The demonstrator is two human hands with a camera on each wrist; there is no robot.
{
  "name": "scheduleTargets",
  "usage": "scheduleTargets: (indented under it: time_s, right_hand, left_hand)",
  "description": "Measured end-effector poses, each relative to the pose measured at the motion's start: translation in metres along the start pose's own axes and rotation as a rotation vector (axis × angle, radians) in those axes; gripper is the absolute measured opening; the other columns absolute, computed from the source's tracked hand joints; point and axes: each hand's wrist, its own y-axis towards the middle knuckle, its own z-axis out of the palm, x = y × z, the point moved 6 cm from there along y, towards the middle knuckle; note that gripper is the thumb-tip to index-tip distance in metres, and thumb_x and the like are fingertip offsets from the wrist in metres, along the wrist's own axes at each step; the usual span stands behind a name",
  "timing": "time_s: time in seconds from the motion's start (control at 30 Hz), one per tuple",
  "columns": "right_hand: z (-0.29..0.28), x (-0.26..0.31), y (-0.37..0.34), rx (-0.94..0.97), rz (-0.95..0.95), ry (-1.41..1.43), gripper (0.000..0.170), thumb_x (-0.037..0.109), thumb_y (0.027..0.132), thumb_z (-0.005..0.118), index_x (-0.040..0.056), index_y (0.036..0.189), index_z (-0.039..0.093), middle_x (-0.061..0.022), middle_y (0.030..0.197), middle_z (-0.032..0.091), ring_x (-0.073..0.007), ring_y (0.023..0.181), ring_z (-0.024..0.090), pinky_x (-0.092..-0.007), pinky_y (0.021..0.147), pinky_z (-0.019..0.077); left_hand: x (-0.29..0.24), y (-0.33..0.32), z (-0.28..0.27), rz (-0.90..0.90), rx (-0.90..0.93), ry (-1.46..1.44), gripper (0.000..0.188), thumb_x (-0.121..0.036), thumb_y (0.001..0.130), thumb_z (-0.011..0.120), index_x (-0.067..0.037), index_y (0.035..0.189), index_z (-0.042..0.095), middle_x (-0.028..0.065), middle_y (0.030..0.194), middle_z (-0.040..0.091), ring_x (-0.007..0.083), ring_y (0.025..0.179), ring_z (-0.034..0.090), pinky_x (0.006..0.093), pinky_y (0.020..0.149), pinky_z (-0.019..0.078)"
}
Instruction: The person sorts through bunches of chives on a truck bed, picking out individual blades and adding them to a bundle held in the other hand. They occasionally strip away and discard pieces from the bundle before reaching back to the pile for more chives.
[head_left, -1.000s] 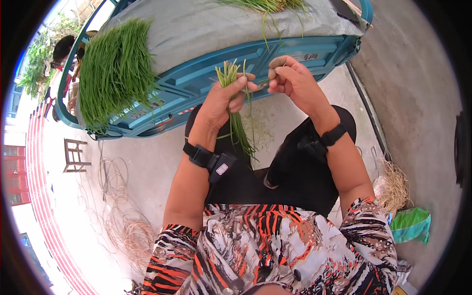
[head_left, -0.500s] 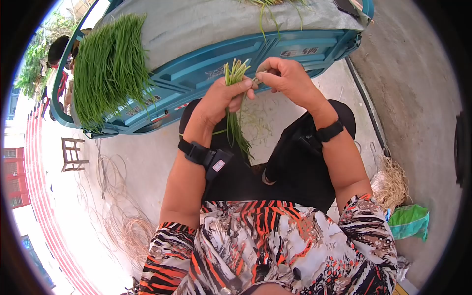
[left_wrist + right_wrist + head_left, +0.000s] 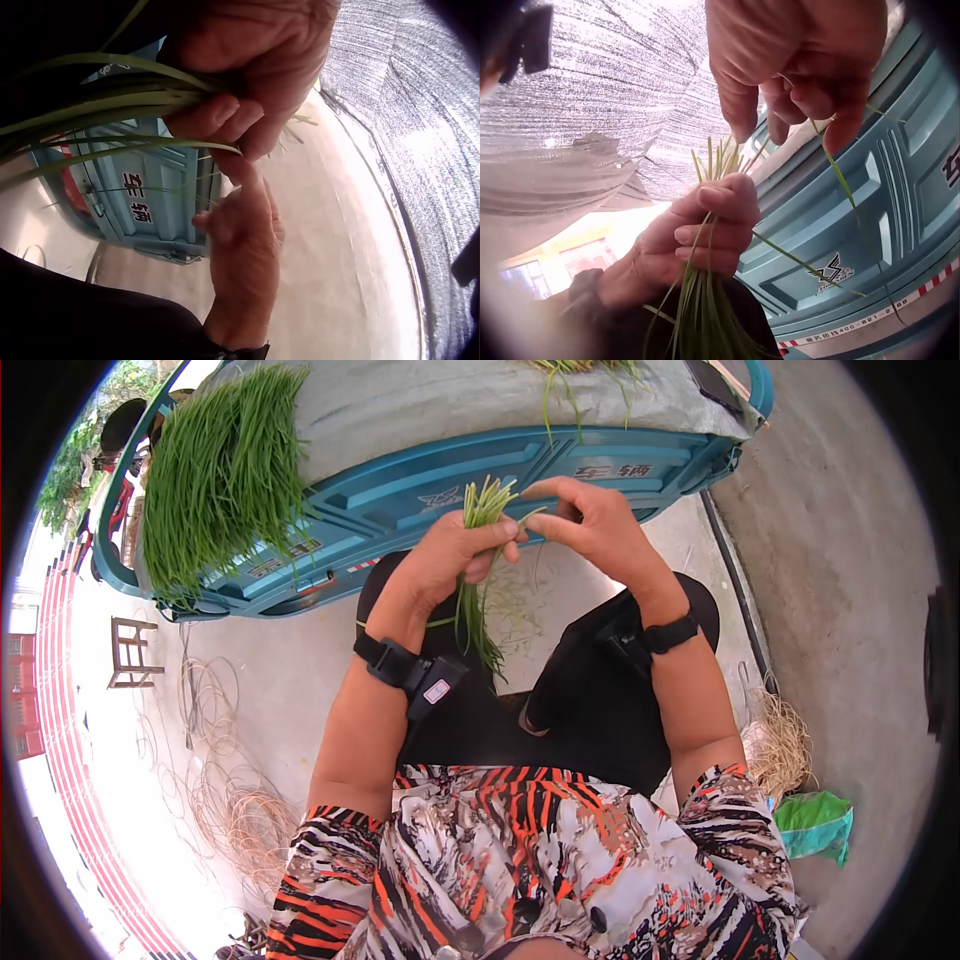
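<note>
Probably light, limp, easily bruised; best to grasp the bunch of chives round its firmer stems. Pale at the upturned ends, green and drooping below. Clasped in the curled left hand, off the near edge of the teal cargo bed; near the half-spread right hand, cannot tell if pinching anything

1. Your blue cart bed, grey-covered on top, carries green stalks at left; a smaller bunch and a dark flat object lie far right.
2. On your floor: a stool and tangled strands at left, green scraps ahead, a straw-coloured bundle and green bag at right.
</note>
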Motion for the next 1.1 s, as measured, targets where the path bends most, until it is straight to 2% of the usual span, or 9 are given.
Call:
scheduleTargets:
  time_s: [0.17, 0.27, 0.37, 0.47, 0.57, 0.67, 0.8, 0.9, 1.1]
  right_hand:
    - [0.005, -0.003, 0.0, 0.094, 0.019, 0.007, 0.019, 0.018, 0.078, 0.062, 0.002, 0.087, 0.065, -0.0016, 0.058, 0.049, -0.0082, 0.053, 0.042, -0.0267, 0.05, 0.0358]
    - [-0.007, -0.014, 0.001, 0.051, 0.031, -0.045, 0.013, 0.014, 0.081, 0.061, 0.0026, 0.086, 0.064, 0.0037, 0.061, 0.049, -0.0044, 0.056, 0.04, -0.0216, 0.05, 0.0343]
    - [-0.031, -0.031, 0.002, -0.071, 0.108, -0.059, 0.017, 0.02, 0.083, 0.062, 0.0032, 0.086, 0.065, 0.003, 0.063, 0.053, -0.0044, 0.057, 0.044, -0.0213, 0.049, 0.0382]
    - [-0.029, -0.043, -0.001, -0.012, 0.3, 0.089, 0.022, 0.026, 0.085, 0.063, 0.0041, 0.087, 0.065, 0.0028, 0.065, 0.055, -0.0047, 0.057, 0.046, -0.0215, 0.049, 0.0408]
    - [-0.014, -0.016, -0.003, -0.049, 0.139, 0.161, 0.024, 0.029, 0.087, 0.064, 0.0055, 0.088, 0.066, 0.0037, 0.065, 0.054, -0.0046, 0.057, 0.046, -0.021, 0.049, 0.0401]
    - [0.003, -0.013, -0.003, 0.124, 0.113, 0.089, 0.02, 0.026, 0.087, 0.062, 0.0058, 0.089, 0.064, 0.0043, 0.066, 0.052, -0.0045, 0.056, 0.045, -0.0208, 0.049, 0.0398]
    - [-0.009, -0.011, 0.0, 0.023, 0.029, 0.06, 0.016, 0.021, 0.088, 0.061, 0.0057, 0.086, 0.061, 0.0057, 0.063, 0.047, -0.0033, 0.055, 0.043, -0.0208, 0.05, 0.0398]
    - [-0.02, -0.022, 0.002, -0.037, 0.132, 0.353, 0.018, 0.023, 0.088, 0.06, 0.0063, 0.085, 0.065, 0.0046, 0.064, 0.051, -0.0031, 0.059, 0.045, -0.0217, 0.049, 0.042]
    - [-0.047, -0.028, -0.003, -0.386, 0.158, 0.466, 0.019, 0.023, 0.09, 0.058, 0.0068, 0.096, 0.066, 0.0057, 0.063, 0.047, -0.002, 0.051, 0.041, -0.0213, 0.049, 0.0445]
  left_hand:
    - [-0.001, -0.003, 0.004, -0.015, -0.004, 0.029, 0.02, -0.021, 0.088, 0.062, -0.002, 0.094, 0.061, -0.0002, 0.07, 0.059, 0.002, 0.043, 0.036, 0.0184, 0.038, 0.0248]
    - [-0.002, -0.003, 0.005, -0.011, 0.012, 0.055, 0.019, -0.02, 0.088, 0.061, -0.002, 0.093, 0.061, -0.0002, 0.069, 0.06, 0.0019, 0.043, 0.037, 0.018, 0.038, 0.0248]
    - [-0.001, -0.005, 0.001, -0.011, 0.016, 0.011, 0.019, -0.019, 0.088, 0.061, -0.001, 0.093, 0.061, -0.0001, 0.069, 0.06, 0.0016, 0.043, 0.037, 0.0171, 0.038, 0.0248]
    - [0.0, -0.004, 0.0, 0.002, 0.027, 0.002, 0.019, -0.019, 0.088, 0.061, -0.001, 0.093, 0.061, 0.0001, 0.069, 0.06, 0.0014, 0.043, 0.037, 0.0164, 0.038, 0.025]
    - [-0.002, -0.003, 0.004, 0.013, 0.034, 0.0, 0.018, -0.019, 0.088, 0.061, -0.001, 0.093, 0.062, 0.0002, 0.069, 0.06, 0.0015, 0.043, 0.037, 0.0165, 0.038, 0.0253]
    - [-0.003, -0.003, 0.006, 0.016, 0.029, 0.005, 0.018, -0.019, 0.089, 0.06, -0.002, 0.093, 0.062, 0.0007, 0.072, 0.061, 0.0015, 0.043, 0.037, 0.0167, 0.038, 0.0252]
    - [-0.003, -0.001, 0.006, 0.055, 0.014, -0.019, 0.019, -0.019, 0.089, 0.059, -0.001, 0.097, 0.061, 0.0017, 0.077, 0.062, 0.0017, 0.043, 0.035, 0.0173, 0.038, 0.0251]
    - [-0.002, -0.002, 0.001, 0.037, 0.031, -0.018, 0.022, -0.019, 0.09, 0.058, 0.0, 0.1, 0.061, 0.002, 0.08, 0.063, 0.0018, 0.043, 0.035, 0.0176, 0.038, 0.0253]
    - [0.001, -0.006, -0.008, 0.004, 0.007, -0.005, 0.024, -0.02, 0.09, 0.059, 0.001, 0.102, 0.06, 0.0026, 0.08, 0.063, 0.0024, 0.044, 0.035, 0.0183, 0.039, 0.026]
